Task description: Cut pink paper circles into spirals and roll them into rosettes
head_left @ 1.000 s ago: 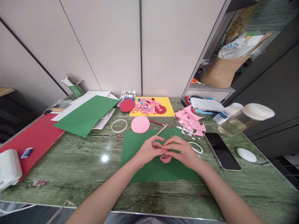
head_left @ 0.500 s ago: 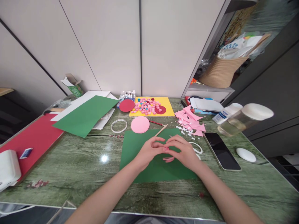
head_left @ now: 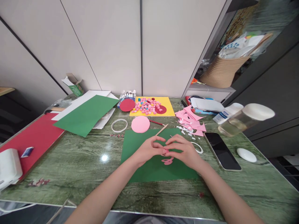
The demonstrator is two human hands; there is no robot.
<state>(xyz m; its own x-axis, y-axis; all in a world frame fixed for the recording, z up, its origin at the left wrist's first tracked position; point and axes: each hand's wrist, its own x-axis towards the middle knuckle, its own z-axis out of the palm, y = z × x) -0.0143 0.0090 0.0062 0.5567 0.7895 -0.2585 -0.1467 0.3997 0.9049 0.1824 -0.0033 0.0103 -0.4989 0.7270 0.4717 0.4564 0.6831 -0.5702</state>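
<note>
Over a green paper sheet, my left hand and my right hand meet fingertip to fingertip. Between them is a pink paper spiral, its inner end rolled into a small coil at the fingertips and its loose curl hanging below. Both hands pinch the coil; the fingers hide part of it. White-handled scissors lie partly behind my right hand. Just beyond my left hand are a pointed wooden stick and a red pencil-like stick. A pink paper circle lies farther back.
A yellow sheet at the back bears several rolled paper flowers. Pink paper scraps, a phone, a white mouse-like object and a clear jug stand right. A tape roll and red paper lie left.
The pink spiral's loose curl has shifted slightly lower and left under the fingers. Both hands keep pinching the coil in nearly the same place.
</note>
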